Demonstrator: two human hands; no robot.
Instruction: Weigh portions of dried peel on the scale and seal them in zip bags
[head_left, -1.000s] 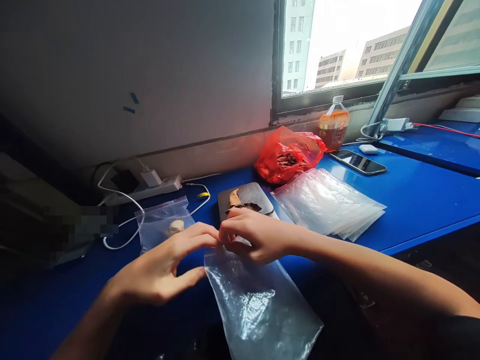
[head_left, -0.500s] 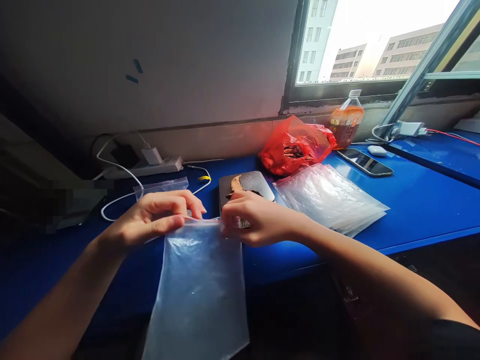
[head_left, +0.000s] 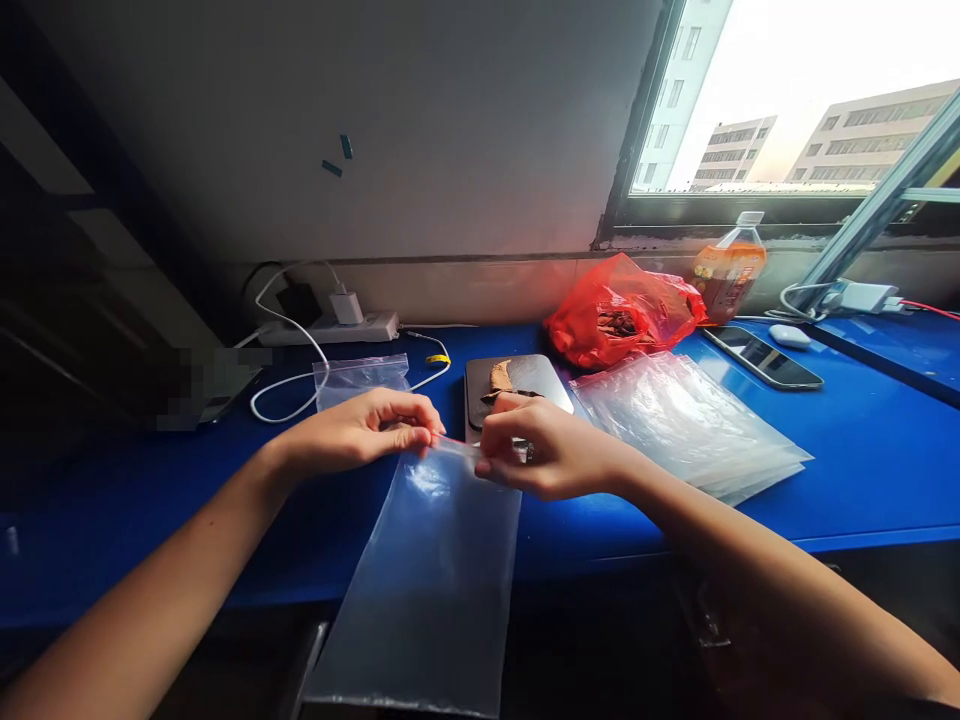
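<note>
A clear zip-lock bag point(head_left: 439, 580) hangs down past the front edge of the blue table, its top strip held between both hands. My left hand point(head_left: 375, 430) pinches the left end of that strip, thumb against fingers. At the other end, my right hand point(head_left: 551, 450) grips the strip with curled fingers. The bag looks flat, with nothing visible inside. Just behind my right hand sits a small silver scale point(head_left: 551, 378), bearing brown dried pieces point(head_left: 501, 377); my hand hides its front part.
A red plastic bag point(head_left: 585, 330) with dark dried pieces stands near the wall. Before it lies a stack of clear bags point(head_left: 690, 425). A phone point(head_left: 765, 358), an earbud case point(head_left: 790, 337) and a drink bottle point(head_left: 731, 270) are at right. Another clear bag point(head_left: 360, 375) and a power strip point(head_left: 375, 327) lie left.
The view has shifted, so the tabletop things appear farther right. My hands have drawn closer together along the bag's top, and the strip now slants down toward my right hand.
</note>
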